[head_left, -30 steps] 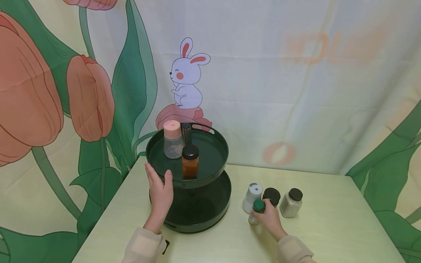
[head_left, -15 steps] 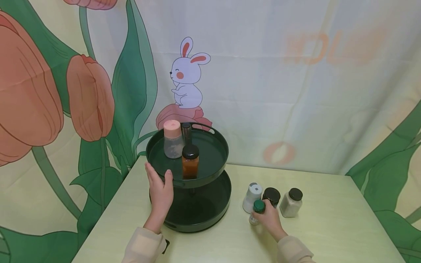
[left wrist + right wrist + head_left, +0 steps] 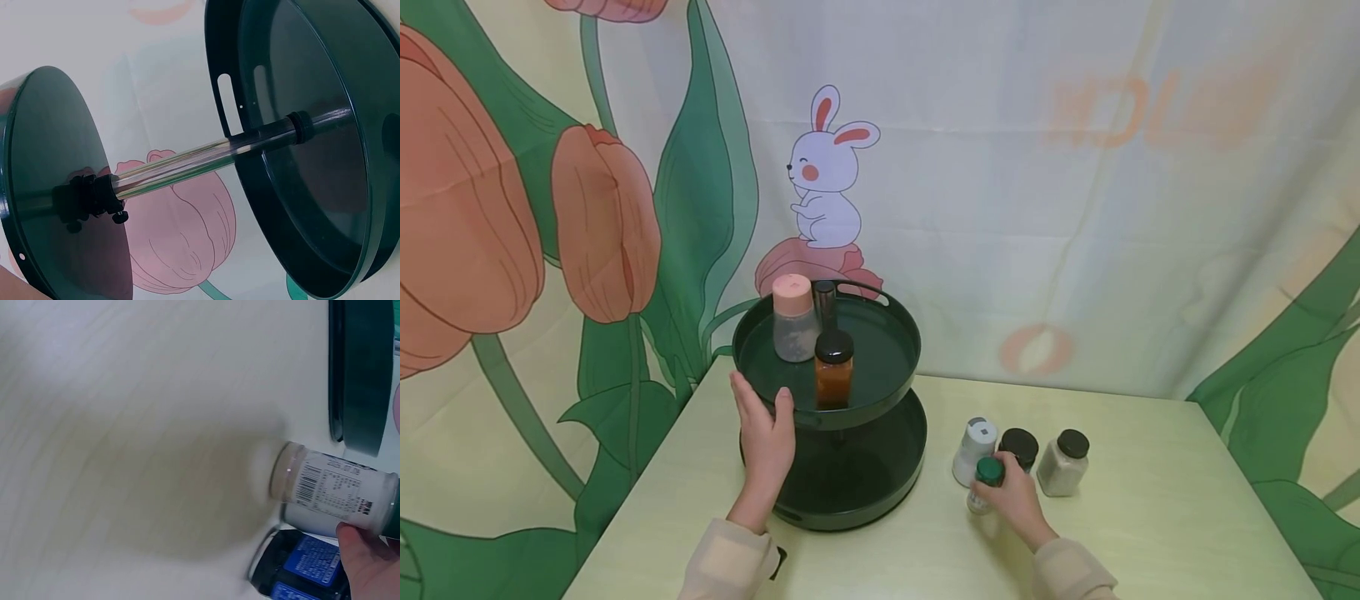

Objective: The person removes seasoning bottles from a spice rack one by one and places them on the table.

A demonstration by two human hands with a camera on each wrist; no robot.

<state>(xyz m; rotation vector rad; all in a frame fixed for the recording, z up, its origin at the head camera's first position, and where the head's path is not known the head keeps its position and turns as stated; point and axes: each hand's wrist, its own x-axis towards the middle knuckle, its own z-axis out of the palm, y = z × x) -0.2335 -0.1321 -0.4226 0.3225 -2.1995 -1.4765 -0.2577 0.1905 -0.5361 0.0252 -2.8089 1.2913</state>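
My right hand (image 3: 1017, 498) pinches a small spice jar with a green cap (image 3: 989, 472). Its pale contents and white barcode label (image 3: 337, 487) show in the right wrist view. On the left, my left hand (image 3: 769, 442) rests against the outer rim of a dark green two-tier round rack, at the upper tray (image 3: 891, 387), with its fingers straight. That tray bears a pink-capped shaker (image 3: 794, 321), a black-capped jar of orange-brown spice (image 3: 833, 379) and a slim dark bottle (image 3: 826, 304), partly hidden. Below it is the lower tray (image 3: 857, 518).
Close behind the green-capped jar stand a white-topped bottle (image 3: 976, 450) and a black-lidded jar with blue labels (image 3: 312, 562). A square jar of pale powder (image 3: 1063, 467) is to their right. A clear post (image 3: 181, 165) joins the trays. A printed curtain (image 3: 970, 208) hangs behind the table.
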